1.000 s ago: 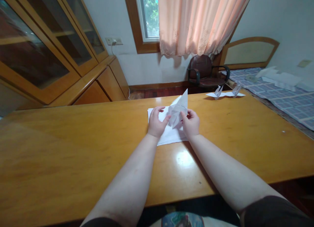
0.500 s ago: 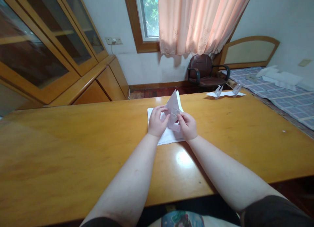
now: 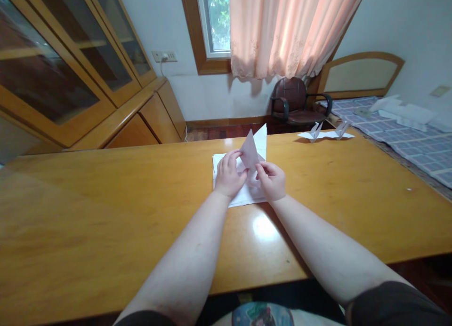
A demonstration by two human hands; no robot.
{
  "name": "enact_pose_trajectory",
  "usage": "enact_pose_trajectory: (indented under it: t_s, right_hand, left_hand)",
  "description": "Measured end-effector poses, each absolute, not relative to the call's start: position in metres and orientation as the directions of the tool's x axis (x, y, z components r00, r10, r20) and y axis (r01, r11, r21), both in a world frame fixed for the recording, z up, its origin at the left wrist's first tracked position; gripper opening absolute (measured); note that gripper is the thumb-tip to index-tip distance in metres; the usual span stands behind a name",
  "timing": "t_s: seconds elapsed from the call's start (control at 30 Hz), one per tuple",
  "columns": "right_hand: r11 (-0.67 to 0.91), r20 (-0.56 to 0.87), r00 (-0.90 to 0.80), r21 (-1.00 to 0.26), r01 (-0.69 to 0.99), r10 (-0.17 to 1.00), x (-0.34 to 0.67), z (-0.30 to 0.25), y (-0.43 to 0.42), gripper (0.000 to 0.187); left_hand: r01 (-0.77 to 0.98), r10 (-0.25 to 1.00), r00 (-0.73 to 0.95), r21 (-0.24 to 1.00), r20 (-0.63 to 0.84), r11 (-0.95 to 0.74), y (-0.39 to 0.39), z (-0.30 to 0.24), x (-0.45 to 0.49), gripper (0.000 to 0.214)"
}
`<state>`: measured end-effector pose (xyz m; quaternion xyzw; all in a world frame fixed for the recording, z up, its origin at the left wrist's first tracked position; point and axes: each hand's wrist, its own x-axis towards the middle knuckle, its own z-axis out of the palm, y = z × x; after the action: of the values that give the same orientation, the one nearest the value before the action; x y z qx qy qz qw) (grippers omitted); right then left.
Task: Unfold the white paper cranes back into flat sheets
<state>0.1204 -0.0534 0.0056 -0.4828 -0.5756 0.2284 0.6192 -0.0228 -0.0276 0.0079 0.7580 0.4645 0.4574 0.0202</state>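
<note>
A folded piece of white paper [image 3: 249, 151] is held up between my two hands, its two pointed flaps spread apart at the top. My left hand [image 3: 229, 175] holds its left side, thumb low and fingers higher on the flap. My right hand [image 3: 271, 181] pinches its lower right edge between thumb and fingers. Beneath both hands a stack of white paper sheets [image 3: 243, 198] lies on the table. The folded piece's lower part is partly hidden by my fingers.
Folded white paper cranes [image 3: 315, 133] stand near the far right edge of the wooden table [image 3: 106, 222]. Beyond it are a brown armchair [image 3: 290, 98] and a bed [image 3: 399, 133]. A glass-door cabinet [image 3: 106, 58] stands at the left.
The folded paper's two points have come apart: one flap now stands farther up and right, the other tilts left. Both hands keep nearly the same place and hold.
</note>
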Motion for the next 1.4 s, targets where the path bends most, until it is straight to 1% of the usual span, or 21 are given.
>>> enact_pose_trajectory:
  t_s: [0.1, 0.2, 0.3, 0.4, 0.5, 0.63, 0.87, 1.07, 1.2, 1.4]
  right_hand:
    - [0.447, 0.503, 0.171, -0.848, 0.285, 0.847, 0.120, 0.004, -0.054, 0.016]
    - [0.446, 0.491, 0.143, -0.856, 0.261, 0.859, 0.118, 0.005, -0.055, 0.015]
    - [0.448, 0.484, 0.184, -0.870, 0.204, 0.856, 0.117, 0.007, -0.055, 0.014]
    - [0.438, 0.466, 0.269, -0.884, 0.160, 0.843, 0.117, 0.006, -0.052, 0.015]
    - [0.393, 0.393, 0.322, -0.917, 0.068, 0.862, 0.117, 0.003, -0.048, 0.019]
    - [0.324, 0.288, 0.310, -0.943, -0.071, 0.906, 0.117, 0.002, -0.045, 0.023]
    - [0.262, 0.220, 0.262, -0.955, -0.139, 0.940, 0.115, 0.009, -0.048, 0.025]
    - [0.204, 0.138, 0.257, -0.947, -0.248, 0.957, 0.119, 0.006, -0.042, 0.024]
    - [0.199, 0.128, 0.285, -0.952, -0.234, 0.950, 0.118, 0.007, -0.040, 0.024]
    - [0.208, 0.160, 0.302, -0.969, -0.134, 0.940, 0.115, 0.010, -0.043, 0.024]
  left_hand:
    - [0.690, 0.731, 0.125, 0.471, 0.671, -0.550, -0.026, 0.007, -0.022, 0.050]
    - [0.679, 0.740, 0.147, 0.477, 0.657, -0.558, -0.025, 0.006, -0.023, 0.049]
    - [0.673, 0.749, 0.187, 0.473, 0.635, -0.569, -0.025, 0.006, -0.023, 0.051]
    - [0.674, 0.752, 0.219, 0.461, 0.622, -0.578, -0.026, 0.007, -0.024, 0.059]
    - [0.678, 0.749, 0.244, 0.444, 0.616, -0.586, -0.026, 0.007, -0.024, 0.062]
    - [0.697, 0.761, 0.250, 0.435, 0.598, -0.570, -0.025, 0.004, -0.024, 0.064]
    - [0.706, 0.773, 0.225, 0.448, 0.593, -0.549, -0.022, 0.002, -0.024, 0.065]
    - [0.697, 0.769, 0.229, 0.450, 0.597, -0.557, -0.024, 0.005, -0.024, 0.063]
    - [0.703, 0.767, 0.229, 0.443, 0.600, -0.557, -0.024, 0.004, -0.024, 0.060]
    - [0.700, 0.774, 0.259, 0.440, 0.577, -0.563, -0.024, 0.004, -0.025, 0.053]
